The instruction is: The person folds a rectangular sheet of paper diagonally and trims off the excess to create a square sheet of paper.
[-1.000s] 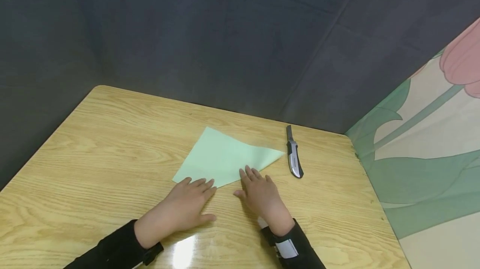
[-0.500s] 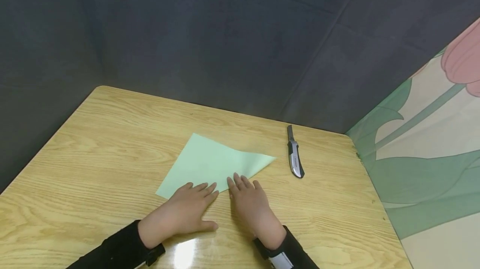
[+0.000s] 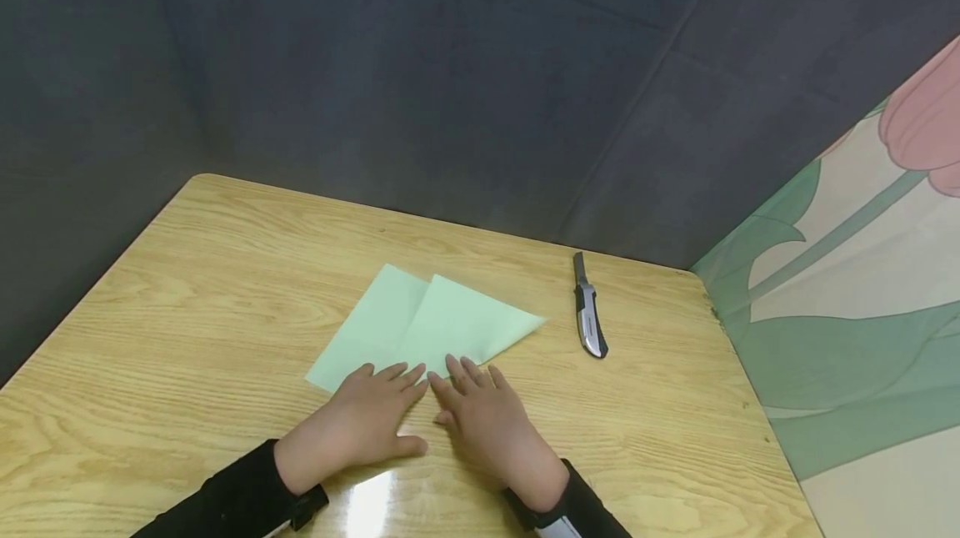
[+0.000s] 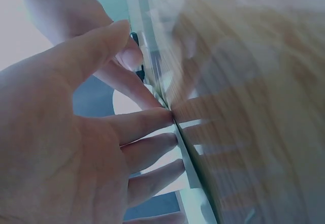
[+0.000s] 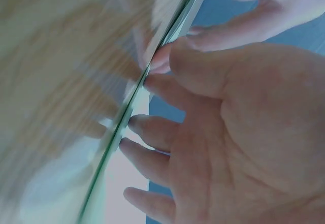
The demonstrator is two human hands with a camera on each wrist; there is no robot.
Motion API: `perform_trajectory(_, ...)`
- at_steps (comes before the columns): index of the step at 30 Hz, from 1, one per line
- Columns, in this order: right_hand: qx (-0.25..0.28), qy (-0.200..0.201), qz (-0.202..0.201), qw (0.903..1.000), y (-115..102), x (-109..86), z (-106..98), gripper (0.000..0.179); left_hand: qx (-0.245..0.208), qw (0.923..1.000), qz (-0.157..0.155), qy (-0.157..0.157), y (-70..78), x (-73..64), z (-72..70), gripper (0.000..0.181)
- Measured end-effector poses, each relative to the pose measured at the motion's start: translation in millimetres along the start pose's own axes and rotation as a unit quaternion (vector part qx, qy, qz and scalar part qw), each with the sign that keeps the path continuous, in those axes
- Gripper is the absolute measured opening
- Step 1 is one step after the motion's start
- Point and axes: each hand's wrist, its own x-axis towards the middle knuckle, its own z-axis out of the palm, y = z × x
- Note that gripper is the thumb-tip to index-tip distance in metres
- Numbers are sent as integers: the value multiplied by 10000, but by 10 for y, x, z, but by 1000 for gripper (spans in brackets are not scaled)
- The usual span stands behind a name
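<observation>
A pale green sheet of paper [image 3: 457, 313] lies folded on the table in the head view. Its upper layer ends in a slanting edge, and the layer below [image 3: 367, 329] shows to the left. My left hand [image 3: 367, 421] rests palm down with spread fingers at the paper's near edge. Close beside it, my right hand [image 3: 491, 434] presses straight fingertips on the same edge. Both wrist views show the fingertips right at the thin paper edge [image 5: 112, 140], with the left thumb [image 4: 101, 43] held off the table.
A utility knife [image 3: 589, 313] with its blade out lies to the right of the paper. The wooden table [image 3: 225, 296] ends at a dark curtain [image 3: 420, 87] behind. A flower-printed cloth [image 3: 847, 296] hangs on the right.
The paper has moved left and nearer, and a slanting layer edge now shows across it. My right hand has slid left along the near edge, towards my left hand, which has barely moved.
</observation>
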Motion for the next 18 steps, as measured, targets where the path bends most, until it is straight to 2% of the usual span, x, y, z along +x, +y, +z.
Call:
perform_trajectory(6, -118, 84, -154, 9998, -45, 4, -9, 50, -29, 10000, -4, 26, -15, 7, 2, 74)
perform_trajectory(12, 201, 87, -201, 9996, -11, 8, -11, 51, -32, 10000, 2, 9, -23, 6, 2, 73)
perform_trajectory(18, 467, -120, -157, 9987, 58, -9, -43, 50, -133, 9999, 28, -41, -20, 12, -3, 73)
